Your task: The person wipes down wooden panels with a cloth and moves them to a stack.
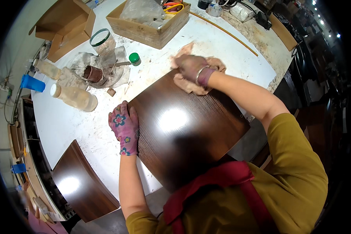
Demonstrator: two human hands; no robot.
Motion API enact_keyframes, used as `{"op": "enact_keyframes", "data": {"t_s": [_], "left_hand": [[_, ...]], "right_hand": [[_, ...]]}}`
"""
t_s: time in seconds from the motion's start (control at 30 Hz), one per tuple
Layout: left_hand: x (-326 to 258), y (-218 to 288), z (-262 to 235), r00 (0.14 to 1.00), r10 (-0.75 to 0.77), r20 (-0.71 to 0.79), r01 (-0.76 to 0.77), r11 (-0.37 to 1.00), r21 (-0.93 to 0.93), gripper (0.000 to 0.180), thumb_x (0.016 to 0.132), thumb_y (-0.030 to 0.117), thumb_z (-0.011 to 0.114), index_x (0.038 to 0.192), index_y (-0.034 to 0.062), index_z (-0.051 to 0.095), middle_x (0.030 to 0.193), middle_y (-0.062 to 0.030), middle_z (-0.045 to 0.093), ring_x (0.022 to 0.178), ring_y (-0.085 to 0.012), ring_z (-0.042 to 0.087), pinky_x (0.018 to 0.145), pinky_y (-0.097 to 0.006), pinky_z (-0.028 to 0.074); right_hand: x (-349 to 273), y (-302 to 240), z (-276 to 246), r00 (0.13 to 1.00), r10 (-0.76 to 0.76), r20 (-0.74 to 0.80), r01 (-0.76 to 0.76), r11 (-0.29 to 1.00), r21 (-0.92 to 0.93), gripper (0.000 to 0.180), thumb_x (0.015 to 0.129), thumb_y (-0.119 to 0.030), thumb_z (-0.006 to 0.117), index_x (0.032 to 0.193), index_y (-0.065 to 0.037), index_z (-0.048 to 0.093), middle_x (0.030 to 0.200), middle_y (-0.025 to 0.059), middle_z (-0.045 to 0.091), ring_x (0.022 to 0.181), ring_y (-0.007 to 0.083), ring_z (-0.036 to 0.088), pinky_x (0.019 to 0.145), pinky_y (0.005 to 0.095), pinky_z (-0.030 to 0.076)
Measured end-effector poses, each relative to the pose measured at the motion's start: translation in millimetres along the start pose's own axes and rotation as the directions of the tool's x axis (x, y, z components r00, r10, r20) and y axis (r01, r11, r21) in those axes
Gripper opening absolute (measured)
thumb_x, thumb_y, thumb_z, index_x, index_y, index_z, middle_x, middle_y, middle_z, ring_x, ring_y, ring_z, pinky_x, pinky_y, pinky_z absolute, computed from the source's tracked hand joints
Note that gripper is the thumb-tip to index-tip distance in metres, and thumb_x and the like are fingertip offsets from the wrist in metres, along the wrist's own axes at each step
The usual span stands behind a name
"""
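Dark wood panel [183, 128] flat on the white surface [78, 128], long axis running away from the body. Left hand [124, 126], gloved, flat on its left edge; right hand [193, 68] closed on a rag [187, 84] at its far corner.

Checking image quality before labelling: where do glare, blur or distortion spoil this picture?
Head view: bright glare on the glossy dark wooden panel and on a second panel; a blurred dark patch near the panel's lower edge; fisheye bends the table edge; corners black. Both hands stay sharp.
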State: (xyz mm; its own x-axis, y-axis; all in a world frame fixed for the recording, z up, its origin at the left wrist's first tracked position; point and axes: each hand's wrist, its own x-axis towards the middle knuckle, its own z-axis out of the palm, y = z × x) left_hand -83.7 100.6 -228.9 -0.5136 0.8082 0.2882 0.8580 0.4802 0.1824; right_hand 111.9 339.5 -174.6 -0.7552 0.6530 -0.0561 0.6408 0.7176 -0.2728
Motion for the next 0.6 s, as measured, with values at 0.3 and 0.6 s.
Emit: {"op": "enact_keyframes", "data": {"t_s": [0.3,0.6], "left_hand": [[-5,-7,0,0.988,-0.058,-0.144,0.012,0.955,-0.298,0.04,0.089,0.015,0.06,0.124,-0.0019,0.051,0.117,-0.0191,0.058,0.111,-0.0359,0.052,0.095,-0.043,0.041],[0,-3,-19,0.953,-0.24,0.186,0.302,0.814,-0.496,0.094,0.078,0.032,0.075,0.146,-0.0043,0.021,0.141,-0.0272,0.039,0.132,-0.037,0.038,0.11,-0.04,0.031]], "right_hand": [[4,111,-47,0.916,0.402,-0.014,-0.389,0.894,0.222,0.039,0.089,-0.034,0.055,0.118,-0.009,0.058,0.106,0.0177,0.066,0.098,0.0315,0.063,0.086,0.0397,0.047],[20,-56,20,0.996,-0.039,0.078,0.024,0.983,0.184,0.032,0.095,-0.026,0.041,0.099,-0.002,0.063,0.1,0.0196,0.067,0.089,0.0325,0.066,0.08,0.0437,0.05]]}}
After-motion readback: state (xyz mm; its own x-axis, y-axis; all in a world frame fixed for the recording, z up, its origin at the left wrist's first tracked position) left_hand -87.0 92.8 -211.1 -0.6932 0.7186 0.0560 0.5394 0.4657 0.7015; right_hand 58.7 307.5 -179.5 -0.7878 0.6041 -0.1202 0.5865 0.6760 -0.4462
